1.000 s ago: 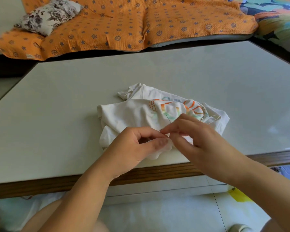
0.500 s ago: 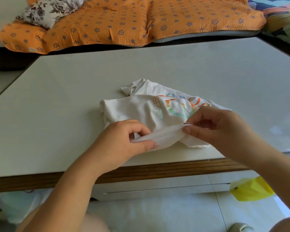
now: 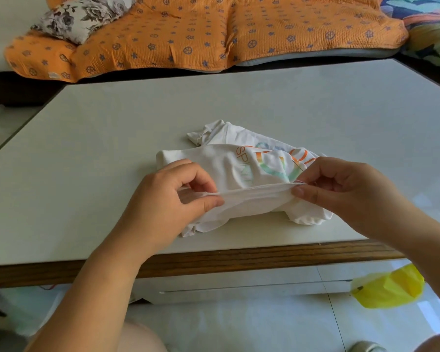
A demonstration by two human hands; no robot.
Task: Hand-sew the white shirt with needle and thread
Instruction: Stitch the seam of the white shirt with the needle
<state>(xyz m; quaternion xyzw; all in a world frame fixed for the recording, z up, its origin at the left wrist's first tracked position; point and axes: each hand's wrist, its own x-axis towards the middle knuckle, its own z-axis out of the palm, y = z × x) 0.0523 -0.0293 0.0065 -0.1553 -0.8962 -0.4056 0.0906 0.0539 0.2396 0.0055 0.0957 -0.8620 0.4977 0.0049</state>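
The white shirt (image 3: 214,163) lies crumpled in the middle of the frame on the pale table (image 3: 87,148), its coloured print facing up. The left hand (image 3: 163,207) pinches one end of a folded edge between thumb and curled fingers. The right hand (image 3: 346,194) pinches the other end, and the strip runs taut between them. I cannot make out a needle. A yellow bag (image 3: 389,288) lies at lower right.

The shirt (image 3: 214,161) is white with orange lettering and rainbow-striped print. Behind the pale grey, wood-edged counter (image 3: 112,138) lie an orange blanket (image 3: 188,34) with blue stars and a brown-flowered pillow (image 3: 81,16); below it, a yellow bag (image 3: 389,288).
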